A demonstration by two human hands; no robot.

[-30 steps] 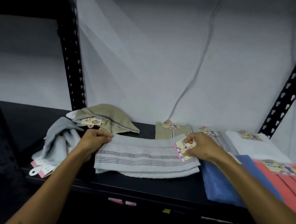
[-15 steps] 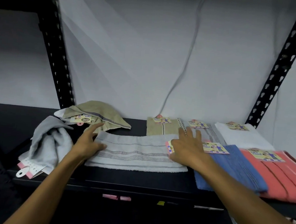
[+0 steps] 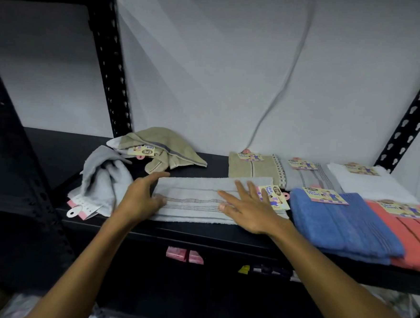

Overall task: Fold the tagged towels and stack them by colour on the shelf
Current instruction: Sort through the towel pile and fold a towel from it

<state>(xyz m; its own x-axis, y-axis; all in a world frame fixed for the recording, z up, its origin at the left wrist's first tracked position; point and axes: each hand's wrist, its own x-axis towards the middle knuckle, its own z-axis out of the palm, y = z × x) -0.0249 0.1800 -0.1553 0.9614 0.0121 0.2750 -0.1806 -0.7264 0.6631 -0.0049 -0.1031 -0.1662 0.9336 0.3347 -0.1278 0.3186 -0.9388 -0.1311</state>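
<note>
Here, you are pressing both flat, open hands, left (image 3: 143, 197) and right (image 3: 249, 207), on the folded grey towel (image 3: 196, 197) lying on the shelf (image 3: 198, 235) beside the blue towel (image 3: 343, 222).

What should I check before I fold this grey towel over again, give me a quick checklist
1. Grey striped towel lies flat on the shelf: ok.
2. Left hand presses its left end: ok.
3. Right hand flat on its right part: ok.
4. Tag showing at the right end: ok.
5. Folded grey stack ready behind: ok.
6. Crumpled grey towel and crumpled beige towel folded: not ok.
</note>
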